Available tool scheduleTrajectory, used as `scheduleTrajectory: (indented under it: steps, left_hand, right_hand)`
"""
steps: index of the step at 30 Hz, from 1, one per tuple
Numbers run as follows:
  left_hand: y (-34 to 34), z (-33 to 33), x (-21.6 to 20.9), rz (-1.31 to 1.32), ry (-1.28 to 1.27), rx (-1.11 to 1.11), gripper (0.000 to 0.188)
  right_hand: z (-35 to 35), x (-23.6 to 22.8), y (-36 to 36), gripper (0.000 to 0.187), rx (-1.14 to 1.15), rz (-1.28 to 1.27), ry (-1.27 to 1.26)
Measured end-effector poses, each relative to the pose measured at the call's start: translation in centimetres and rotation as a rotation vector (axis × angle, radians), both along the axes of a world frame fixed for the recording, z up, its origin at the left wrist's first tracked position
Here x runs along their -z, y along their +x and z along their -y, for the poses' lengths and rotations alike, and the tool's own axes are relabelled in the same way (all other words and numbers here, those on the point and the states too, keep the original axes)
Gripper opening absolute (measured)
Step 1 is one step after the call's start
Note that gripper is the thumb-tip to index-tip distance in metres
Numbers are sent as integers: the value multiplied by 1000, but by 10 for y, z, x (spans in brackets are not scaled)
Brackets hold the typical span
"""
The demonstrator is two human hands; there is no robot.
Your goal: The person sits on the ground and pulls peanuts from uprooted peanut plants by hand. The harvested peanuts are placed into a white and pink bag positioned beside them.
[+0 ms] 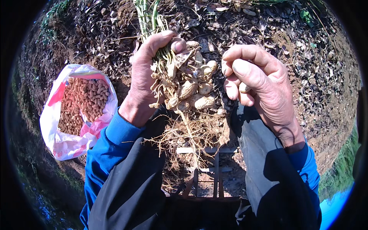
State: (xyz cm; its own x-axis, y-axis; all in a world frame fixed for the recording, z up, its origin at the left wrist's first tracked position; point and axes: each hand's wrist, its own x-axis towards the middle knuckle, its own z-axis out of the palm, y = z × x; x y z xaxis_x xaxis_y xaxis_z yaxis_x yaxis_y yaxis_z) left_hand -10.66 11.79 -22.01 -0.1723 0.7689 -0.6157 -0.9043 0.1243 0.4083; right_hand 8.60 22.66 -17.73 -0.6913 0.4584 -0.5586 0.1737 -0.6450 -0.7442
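A pulled peanut plant (188,89) hangs in front of me, with its green stems pointing up and away. Its cluster of pale tan pods is in the middle, and thin roots trail below toward my knees. My left hand (143,78) is closed around the stems just above the pods. To the right of the cluster, apart from it, my right hand (270,82) has its fingers curled. A pale peanut (244,87) shows between those fingers and the palm; whether more lie behind it is hidden.
On the ground at left stands a white and pink plastic bag (50,124), its mouth wide, holding many shelled-looking brown peanuts (90,96) still in pods. Dry leaves (318,80) cover the soil. Between my dark-trousered legs is a metal frame (216,172). Loose pods (249,12) lie at the far edge.
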Motion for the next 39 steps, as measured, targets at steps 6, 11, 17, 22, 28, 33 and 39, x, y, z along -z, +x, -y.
scheduleTrajectory:
  steps: [6, 11, 17, 22, 28, 33, 39]
  left_hand:
    - [7, -4, -7, -123, -173, -9, 19]
    - [2, -6, 2, -132, -71, 162, 22]
    - [15, -8, -5, -242, -123, 58, 20]
    - [16, -8, 1, -162, -142, 65, 22]
    - [13, -5, 6, -290, -224, 82, 24]
    - [14, -6, 1, -409, -204, 163, 20]
    - [21, -9, 1, -514, -233, 214, 19]
  right_hand:
    - [14, 3, 1, 11, -73, -33, 416]
    - [20, 8, -2, 26, -260, -69, 982]
    - [24, 13, -2, 39, -324, -25, 1057]
    - [23, 15, -3, 30, -346, -63, 846]
    - [18, 10, -2, 23, -423, -73, 659]
    - [15, -2, -6, 23, -594, 117, 511]
    - [7, -1, -11, 21, -639, 200, 224]
